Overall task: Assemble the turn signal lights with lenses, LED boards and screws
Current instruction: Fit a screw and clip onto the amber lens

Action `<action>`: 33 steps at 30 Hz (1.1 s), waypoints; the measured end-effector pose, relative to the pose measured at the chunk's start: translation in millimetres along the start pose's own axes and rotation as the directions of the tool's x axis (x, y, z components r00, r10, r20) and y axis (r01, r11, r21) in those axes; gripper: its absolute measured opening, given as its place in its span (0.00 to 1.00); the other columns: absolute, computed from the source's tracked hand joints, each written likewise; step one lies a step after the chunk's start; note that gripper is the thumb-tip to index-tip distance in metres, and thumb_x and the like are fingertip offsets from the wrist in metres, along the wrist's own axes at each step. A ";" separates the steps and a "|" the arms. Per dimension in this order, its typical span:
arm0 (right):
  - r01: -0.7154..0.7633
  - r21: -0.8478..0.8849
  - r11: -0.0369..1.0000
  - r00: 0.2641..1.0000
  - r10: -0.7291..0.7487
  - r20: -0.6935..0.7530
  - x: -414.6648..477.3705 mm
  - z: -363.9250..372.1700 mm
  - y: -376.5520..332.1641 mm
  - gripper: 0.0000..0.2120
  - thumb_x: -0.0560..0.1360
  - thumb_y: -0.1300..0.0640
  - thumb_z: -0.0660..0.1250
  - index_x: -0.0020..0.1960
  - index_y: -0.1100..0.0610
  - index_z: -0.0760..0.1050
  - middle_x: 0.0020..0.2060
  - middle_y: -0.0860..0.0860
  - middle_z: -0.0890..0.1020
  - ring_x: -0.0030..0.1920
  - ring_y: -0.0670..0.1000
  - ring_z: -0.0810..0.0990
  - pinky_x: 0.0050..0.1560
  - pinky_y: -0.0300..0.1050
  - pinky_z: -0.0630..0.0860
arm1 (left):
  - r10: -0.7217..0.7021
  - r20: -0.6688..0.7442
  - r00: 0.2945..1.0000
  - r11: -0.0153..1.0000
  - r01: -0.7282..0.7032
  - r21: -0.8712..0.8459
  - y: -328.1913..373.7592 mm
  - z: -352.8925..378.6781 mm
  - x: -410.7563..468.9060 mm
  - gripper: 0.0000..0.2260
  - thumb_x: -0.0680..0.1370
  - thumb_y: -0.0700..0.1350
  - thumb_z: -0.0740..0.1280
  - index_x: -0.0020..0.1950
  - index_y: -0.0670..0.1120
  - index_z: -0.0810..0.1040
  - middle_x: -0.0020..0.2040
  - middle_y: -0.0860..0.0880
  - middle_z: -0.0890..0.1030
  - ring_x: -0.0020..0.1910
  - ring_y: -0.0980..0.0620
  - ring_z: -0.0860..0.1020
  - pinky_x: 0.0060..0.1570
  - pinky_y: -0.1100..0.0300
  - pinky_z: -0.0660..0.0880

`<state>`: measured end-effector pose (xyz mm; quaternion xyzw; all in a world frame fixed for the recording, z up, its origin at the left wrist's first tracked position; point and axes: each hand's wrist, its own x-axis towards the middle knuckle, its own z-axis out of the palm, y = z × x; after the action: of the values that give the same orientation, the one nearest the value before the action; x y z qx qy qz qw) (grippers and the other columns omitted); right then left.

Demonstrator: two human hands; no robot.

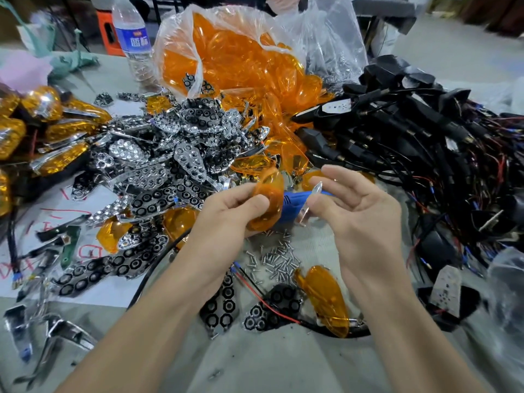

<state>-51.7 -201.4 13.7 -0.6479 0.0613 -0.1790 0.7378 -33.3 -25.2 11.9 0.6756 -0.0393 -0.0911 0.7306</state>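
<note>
My left hand [229, 211] pinches an orange lens [269, 199] between thumb and fingers, above the middle of the table. My right hand [357, 205] holds a chrome reflector piece [310, 202] edge-on just right of the lens, thumb and fingers around it. Below the hands lies a scatter of small silver screws [278, 259]. A blue tool handle [295, 198] shows behind the two parts. Another orange lens [326, 296] lies on the table near my right forearm.
A heap of chrome reflectors [170, 154] fills the left centre. A plastic bag of orange lenses [232, 61] stands behind. Black housings with wires [425, 143] pile up at right. Finished amber lights [42, 129] lie at left, a water bottle [133, 38] behind.
</note>
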 end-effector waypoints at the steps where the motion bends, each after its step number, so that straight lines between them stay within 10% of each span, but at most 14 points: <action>1: 0.001 0.026 1.000 0.999 -0.002 0.033 -0.2 -0.6 -1.4 0.19 0.69 0.74 0.77 0.55 0.57 0.85 0.46 0.51 0.89 0.48 0.50 0.88 0.49 0.41 0.84 | 0.000 0.008 1.000 1.000 0.000 -0.017 0.7 -0.1 0.0 0.13 0.83 0.40 0.66 0.50 0.53 0.89 0.51 0.47 0.88 0.51 0.49 0.86 0.54 0.60 0.81; 5: 0.047 0.056 0.997 0.978 -0.057 0.199 -5.7 3.9 -3.4 0.18 0.67 0.79 0.74 0.44 0.57 0.88 0.40 0.55 0.88 0.40 0.50 0.87 0.42 0.40 0.81 | 0.057 0.027 0.998 0.998 -0.056 -0.013 2.2 -0.5 -0.4 0.11 0.81 0.37 0.68 0.53 0.49 0.89 0.52 0.46 0.88 0.50 0.51 0.85 0.50 0.63 0.80; 10: 0.003 0.033 0.999 0.945 -0.014 0.326 -7.8 8.8 -2.6 0.21 0.70 0.80 0.71 0.38 0.54 0.88 0.54 0.50 0.88 0.59 0.48 0.85 0.52 0.42 0.83 | 0.178 -0.022 0.984 0.983 -0.177 0.043 0.3 -0.8 0.2 0.13 0.79 0.35 0.71 0.52 0.52 0.90 0.50 0.49 0.89 0.48 0.52 0.85 0.50 0.62 0.80; 19: 0.068 -0.078 0.995 0.976 -0.050 0.214 -10.5 12.7 -1.9 0.23 0.69 0.74 0.77 0.55 0.51 0.85 0.45 0.48 0.89 0.47 0.49 0.89 0.47 0.39 0.83 | 0.287 -0.107 0.952 0.944 -0.263 0.198 -5.7 2.3 -4.9 0.15 0.72 0.41 0.77 0.50 0.62 0.88 0.43 0.56 0.88 0.42 0.54 0.88 0.44 0.60 0.83; 33: -0.052 0.041 0.998 0.978 0.042 0.203 -10.0 11.6 -5.4 0.16 0.64 0.74 0.79 0.40 0.53 0.87 0.39 0.56 0.88 0.41 0.53 0.89 0.41 0.40 0.83 | 0.254 -0.012 0.967 0.960 -0.251 0.126 -1.3 0.2 -6.5 0.13 0.72 0.39 0.74 0.50 0.54 0.89 0.44 0.52 0.89 0.44 0.52 0.88 0.44 0.63 0.82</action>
<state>-58.3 -187.6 19.3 -0.6441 -0.0026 -0.0963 0.7588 -39.7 -24.3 11.1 0.7101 -0.1204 0.0150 0.6935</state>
